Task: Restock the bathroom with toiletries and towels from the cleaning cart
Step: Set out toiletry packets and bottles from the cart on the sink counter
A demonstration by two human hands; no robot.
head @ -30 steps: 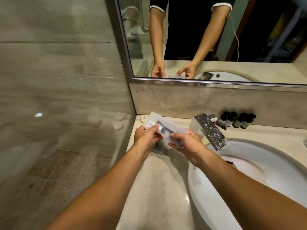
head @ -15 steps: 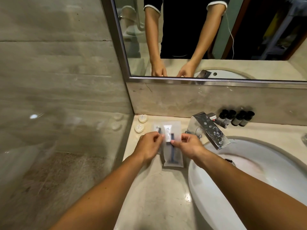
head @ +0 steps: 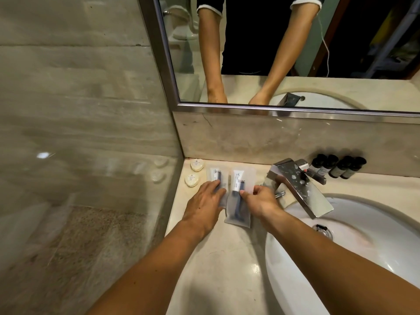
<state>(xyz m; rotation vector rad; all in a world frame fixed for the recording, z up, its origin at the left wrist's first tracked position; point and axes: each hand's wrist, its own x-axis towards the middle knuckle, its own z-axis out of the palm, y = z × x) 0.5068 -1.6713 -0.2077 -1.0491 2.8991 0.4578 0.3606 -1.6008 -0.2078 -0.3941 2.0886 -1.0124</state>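
Step in hand, as judged: laying out the dental kits on the desk beside the basin, part of the toiletry restock.

Nearest the wearer, the left hand lies with fingers straight, its grip apart, pressing flat on the lower end of the left kit pouch. The right hand has its grip together on the right kit pouch, thumb and forefinger pinching the pouch near its middle on the right edge. Both pouches lie flat on the desk, side by side, touching or slightly overlapping; which one, I cannot tell.

Contents: each frosted pouch holds a small white tube at its far end and a dark-handled item, probably a toothbrush, running along its length. Both pouches appear sealed.

Next move, as judged: square the right pouch parallel to the left, let go of both, then fetch the remaining stock; towels are not in view.

Further back, two round wrapped soaps sit in the corner just left of the pouches. The faucet stands right of them. Four dark small bottles stand in a row against the backsplash, caps on, contents not visible. The mirror hangs above.
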